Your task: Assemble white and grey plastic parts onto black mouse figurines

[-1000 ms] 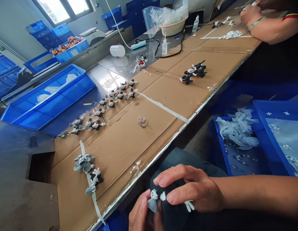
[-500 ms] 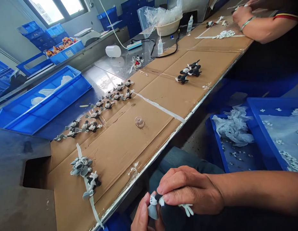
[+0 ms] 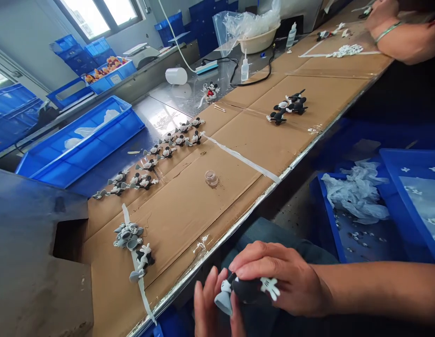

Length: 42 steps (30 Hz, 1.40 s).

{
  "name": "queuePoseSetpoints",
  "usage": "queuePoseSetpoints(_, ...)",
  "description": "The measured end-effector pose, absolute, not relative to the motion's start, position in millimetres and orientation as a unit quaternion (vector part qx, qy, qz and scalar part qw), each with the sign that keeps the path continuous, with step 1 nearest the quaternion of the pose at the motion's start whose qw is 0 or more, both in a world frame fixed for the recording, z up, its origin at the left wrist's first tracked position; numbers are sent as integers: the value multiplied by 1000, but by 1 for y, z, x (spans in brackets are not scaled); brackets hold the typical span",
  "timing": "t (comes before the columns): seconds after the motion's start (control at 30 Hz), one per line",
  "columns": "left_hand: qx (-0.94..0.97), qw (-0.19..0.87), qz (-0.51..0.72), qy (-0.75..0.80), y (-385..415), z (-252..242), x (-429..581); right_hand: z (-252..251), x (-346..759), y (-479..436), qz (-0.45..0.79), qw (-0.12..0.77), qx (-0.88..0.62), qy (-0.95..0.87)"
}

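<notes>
Low in front of me, over my lap, both hands hold one small mouse figurine (image 3: 246, 289). It has a black part, white gloved hands and a grey cone-shaped piece. My right hand (image 3: 280, 276) is closed over its top, with one white glove (image 3: 270, 288) sticking out below the fingers. My left hand (image 3: 212, 302) grips the other end, fingers and thumb on either side of the grey cone (image 3: 223, 302). On the table nearby lie a similar black-and-white figurine (image 3: 144, 260) and a cluster of grey pieces (image 3: 128, 235).
Rows of mouse figurines (image 3: 145, 181) line the cardboard-covered table (image 3: 175, 220). A small clear cup (image 3: 211, 178) stands mid-table; black figurines (image 3: 289, 106) lie farther right. Blue bins (image 3: 338, 238) with small parts are at my right. A co-worker's arm (image 3: 396, 40) rests at the far end.
The figurine has turned in my hands, showing more of its black part and the white glove. My left fingers have straightened somewhat. The view has swung slightly left.
</notes>
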<state>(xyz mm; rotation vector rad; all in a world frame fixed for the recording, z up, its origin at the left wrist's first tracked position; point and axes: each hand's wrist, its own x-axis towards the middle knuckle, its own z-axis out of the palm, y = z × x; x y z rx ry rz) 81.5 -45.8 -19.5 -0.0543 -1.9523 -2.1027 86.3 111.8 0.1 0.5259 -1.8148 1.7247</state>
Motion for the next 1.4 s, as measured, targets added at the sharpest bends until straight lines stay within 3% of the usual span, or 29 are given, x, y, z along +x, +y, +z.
queuePoseSetpoints(0.13,62,72,-791,-604,-38,-8,87,12,89,86,843,41,-97,-528)
queuePoseSetpoints(0.23,137,105,-794,-583,-37,-6,98,15,93,67,859,-110,-226,-446)
queuePoseSetpoints(0.37,261,159,-794,-526,-48,-13,116,11,102,44,834,-191,-225,-465)
queuePoseSetpoints(0.5,294,111,-805,-503,-89,-22,130,3,109,29,811,-250,-138,-511)
queuePoseSetpoints(0.63,390,203,-763,-474,-167,-28,147,-15,115,29,750,-322,-85,-572)
queuePoseSetpoints(0.73,444,252,-724,-464,-244,-35,177,-35,120,39,693,-341,-67,-631)
queuePoseSetpoints(0.93,541,310,-629,-465,-362,-64,277,-76,129,56,675,-283,-52,-680)
queuePoseSetpoints(1.13,640,204,-550,-496,-393,-103,306,-86,133,51,664,-267,-96,-692)
queuePoseSetpoints(1.4,615,90,-518,-588,-404,-123,288,-77,129,52,661,-285,-136,-681)
